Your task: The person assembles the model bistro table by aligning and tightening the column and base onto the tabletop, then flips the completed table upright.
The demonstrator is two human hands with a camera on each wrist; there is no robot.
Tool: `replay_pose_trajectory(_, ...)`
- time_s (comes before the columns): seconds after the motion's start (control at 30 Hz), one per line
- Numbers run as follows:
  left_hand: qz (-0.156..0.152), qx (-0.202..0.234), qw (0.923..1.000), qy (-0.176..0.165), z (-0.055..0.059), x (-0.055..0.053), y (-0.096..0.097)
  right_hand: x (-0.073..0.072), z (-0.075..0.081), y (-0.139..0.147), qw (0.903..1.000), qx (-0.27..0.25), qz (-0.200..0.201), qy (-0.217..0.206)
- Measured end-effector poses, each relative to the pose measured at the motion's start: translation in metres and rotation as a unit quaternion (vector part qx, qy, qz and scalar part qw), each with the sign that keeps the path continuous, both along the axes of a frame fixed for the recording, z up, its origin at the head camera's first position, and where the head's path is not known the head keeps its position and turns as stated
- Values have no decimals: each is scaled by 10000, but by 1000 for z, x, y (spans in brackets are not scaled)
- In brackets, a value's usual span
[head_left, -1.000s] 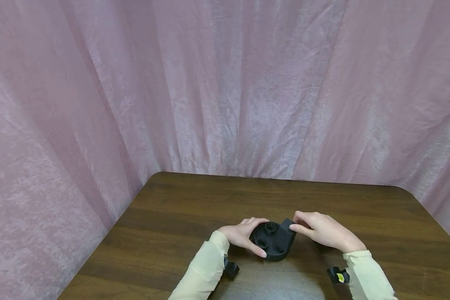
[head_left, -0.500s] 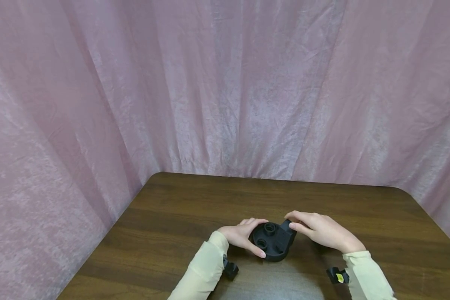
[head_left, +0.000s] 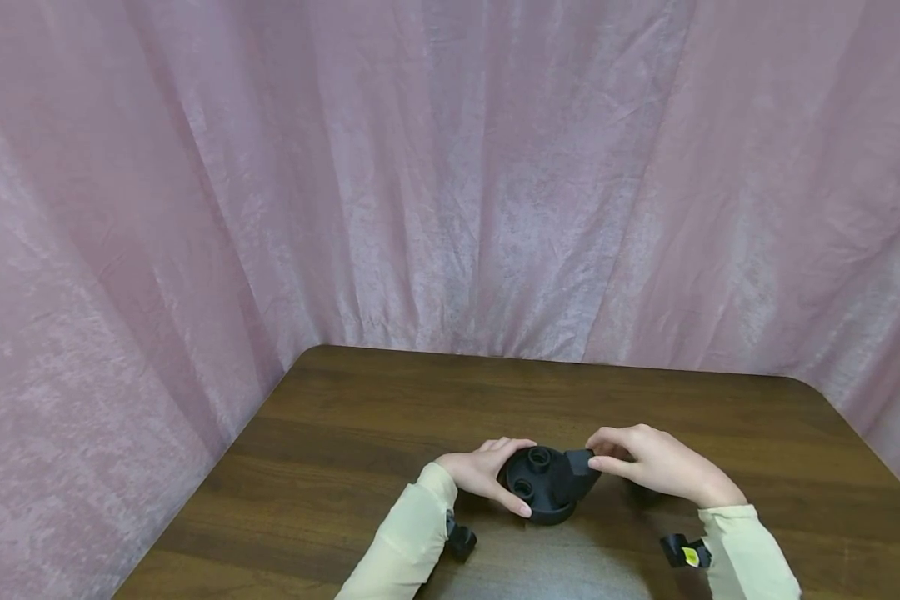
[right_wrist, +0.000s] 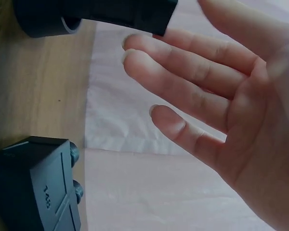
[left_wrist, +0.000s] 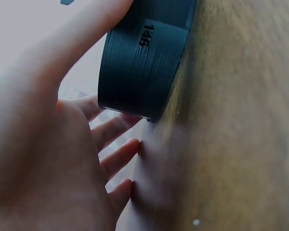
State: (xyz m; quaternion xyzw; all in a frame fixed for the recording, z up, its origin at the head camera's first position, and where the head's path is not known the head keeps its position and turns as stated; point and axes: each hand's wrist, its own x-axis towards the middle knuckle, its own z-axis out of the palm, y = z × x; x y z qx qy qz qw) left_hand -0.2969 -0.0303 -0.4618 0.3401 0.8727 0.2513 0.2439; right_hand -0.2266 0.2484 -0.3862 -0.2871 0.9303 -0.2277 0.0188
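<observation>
My left hand [head_left: 486, 472] grips the left side of a round black base [head_left: 542, 478], thumb at the near edge and fingers around the far edge. Two round sockets show on its top; number-like marks appear on its curved wall [left_wrist: 142, 67] in the left wrist view. A black angular block [head_left: 572, 478] overlaps the base's right part and sticks out past its rim. With thumb and fingertips my right hand [head_left: 658, 463] pinches that block's outer end. In the right wrist view the block's end [right_wrist: 125, 13] lies by the fingertips, the other fingers spread below.
A second black block [right_wrist: 36, 185] with two round studs and a marking stands on the wooden table [head_left: 390, 417], below my right hand. Pink curtains [head_left: 450, 183] hang behind the table's far edge. Both wrists wear small black cameras.
My right hand has shifted a little right and toward me. The block's outer end has swung clockwise, rightward and nearer. My left hand and the round base have hardly moved.
</observation>
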Motion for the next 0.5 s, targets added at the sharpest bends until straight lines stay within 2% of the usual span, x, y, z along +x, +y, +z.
replay_pose_trajectory(0.33,25,73,10000,-53,0,0,0,-1,-2,6,9983,-163,531,-161)
replay_pose_trajectory(0.5,61,81,9999,-57,0,1,-1,-2,-3,4,9981,-143,591,-7)
